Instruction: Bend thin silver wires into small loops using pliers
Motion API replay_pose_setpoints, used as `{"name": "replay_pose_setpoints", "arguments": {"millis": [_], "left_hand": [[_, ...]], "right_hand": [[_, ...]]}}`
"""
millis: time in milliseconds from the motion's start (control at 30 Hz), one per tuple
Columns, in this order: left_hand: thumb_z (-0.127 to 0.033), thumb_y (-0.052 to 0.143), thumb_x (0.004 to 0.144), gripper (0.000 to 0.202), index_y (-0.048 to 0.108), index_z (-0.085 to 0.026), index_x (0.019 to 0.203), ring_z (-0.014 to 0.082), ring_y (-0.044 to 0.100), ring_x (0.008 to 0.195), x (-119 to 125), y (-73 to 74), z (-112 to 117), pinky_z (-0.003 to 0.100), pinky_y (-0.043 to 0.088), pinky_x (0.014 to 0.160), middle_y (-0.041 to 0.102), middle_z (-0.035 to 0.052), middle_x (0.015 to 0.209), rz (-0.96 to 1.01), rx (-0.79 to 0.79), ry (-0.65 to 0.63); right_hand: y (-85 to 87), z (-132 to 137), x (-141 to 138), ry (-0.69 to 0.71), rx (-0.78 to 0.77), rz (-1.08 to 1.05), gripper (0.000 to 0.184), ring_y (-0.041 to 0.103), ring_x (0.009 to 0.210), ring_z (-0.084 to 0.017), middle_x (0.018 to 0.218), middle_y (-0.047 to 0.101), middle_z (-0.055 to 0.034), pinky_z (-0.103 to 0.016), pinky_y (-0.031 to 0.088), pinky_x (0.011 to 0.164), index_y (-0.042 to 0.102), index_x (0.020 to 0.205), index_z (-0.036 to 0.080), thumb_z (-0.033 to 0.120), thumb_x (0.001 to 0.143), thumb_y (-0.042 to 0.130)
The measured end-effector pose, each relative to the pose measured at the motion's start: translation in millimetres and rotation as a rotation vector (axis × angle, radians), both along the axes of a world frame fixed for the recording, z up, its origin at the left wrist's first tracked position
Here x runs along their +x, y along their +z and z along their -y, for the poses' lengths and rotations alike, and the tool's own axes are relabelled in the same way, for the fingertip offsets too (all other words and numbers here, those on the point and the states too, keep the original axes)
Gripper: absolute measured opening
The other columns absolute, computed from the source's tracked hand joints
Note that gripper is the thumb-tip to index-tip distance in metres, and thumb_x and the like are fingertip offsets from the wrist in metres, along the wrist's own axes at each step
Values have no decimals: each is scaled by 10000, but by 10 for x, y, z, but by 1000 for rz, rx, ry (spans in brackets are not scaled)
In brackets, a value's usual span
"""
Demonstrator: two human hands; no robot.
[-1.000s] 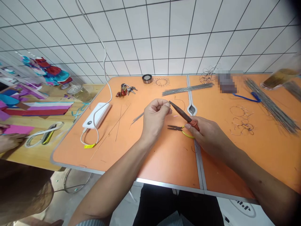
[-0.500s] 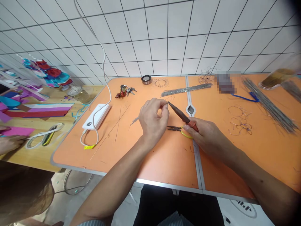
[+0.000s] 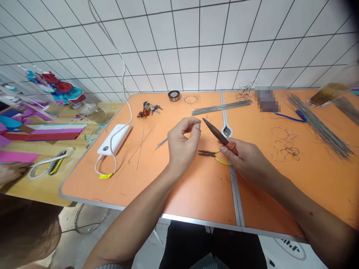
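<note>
My left hand [image 3: 182,144] hovers over the orange table [image 3: 196,194], thumb and forefinger pinched on a thin wire [image 3: 199,122] that is hard to see. My right hand [image 3: 246,160] grips the red handles of long-nose pliers [image 3: 217,133], whose dark jaws point up-left toward the wire, a small gap from my left fingertips. A second pair of pliers with yellow handles [image 3: 214,155] lies on the table between both hands. A few straight wires [image 3: 161,143] stick out from behind my left hand.
A white power bank [image 3: 114,138] with its cable lies left. Keys [image 3: 148,108], a tape roll [image 3: 174,95], bundles of straight wires [image 3: 221,107], bent wire loops [image 3: 284,147] and a jar [image 3: 329,91] are spread around. Another person's hand [image 3: 9,172] works at the wooden table on the left.
My left hand rose slightly and opened its curl a little, still pinching the wire. The plier tips drew back a bit to the right of the fingertips.
</note>
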State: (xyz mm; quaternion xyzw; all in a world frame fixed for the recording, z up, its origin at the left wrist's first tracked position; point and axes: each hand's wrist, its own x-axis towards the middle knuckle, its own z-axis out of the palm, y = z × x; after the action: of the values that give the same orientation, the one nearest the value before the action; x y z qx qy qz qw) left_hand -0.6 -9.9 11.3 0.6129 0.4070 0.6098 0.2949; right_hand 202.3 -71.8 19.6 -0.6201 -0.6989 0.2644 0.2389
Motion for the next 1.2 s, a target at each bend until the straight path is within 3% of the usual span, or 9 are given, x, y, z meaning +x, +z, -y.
{"name": "replay_pose_setpoints", "arguments": {"millis": [367, 933, 1200], "left_hand": [[-235, 711, 942, 61, 750, -218, 899, 146, 705, 780, 8, 37, 3, 293, 567, 772, 744, 7, 825, 118, -163, -47], [-242, 705, 947, 46, 743, -227, 924, 141, 699, 750, 16, 32, 12, 290, 570, 733, 726, -1, 806, 123, -176, -74], [-216, 684, 951, 72, 721, -219, 890, 125, 671, 697, 17, 66, 36, 273, 542, 694, 679, -21, 735, 120, -186, -87]], "right_hand": [[12, 18, -8, -3, 25, 38, 361, 516, 669, -183, 741, 586, 21, -332, 317, 640, 449, 796, 257, 428, 1108, 510], [41, 16, -30, -6, 26, 86, 275, 545, 707, -202, 793, 623, -7, -326, 335, 644, 489, 846, 256, 380, 1091, 494], [12, 36, -13, -8, -17, 44, 337, 498, 622, -182, 715, 584, 18, -326, 314, 597, 545, 863, 258, 472, 1120, 499]]}}
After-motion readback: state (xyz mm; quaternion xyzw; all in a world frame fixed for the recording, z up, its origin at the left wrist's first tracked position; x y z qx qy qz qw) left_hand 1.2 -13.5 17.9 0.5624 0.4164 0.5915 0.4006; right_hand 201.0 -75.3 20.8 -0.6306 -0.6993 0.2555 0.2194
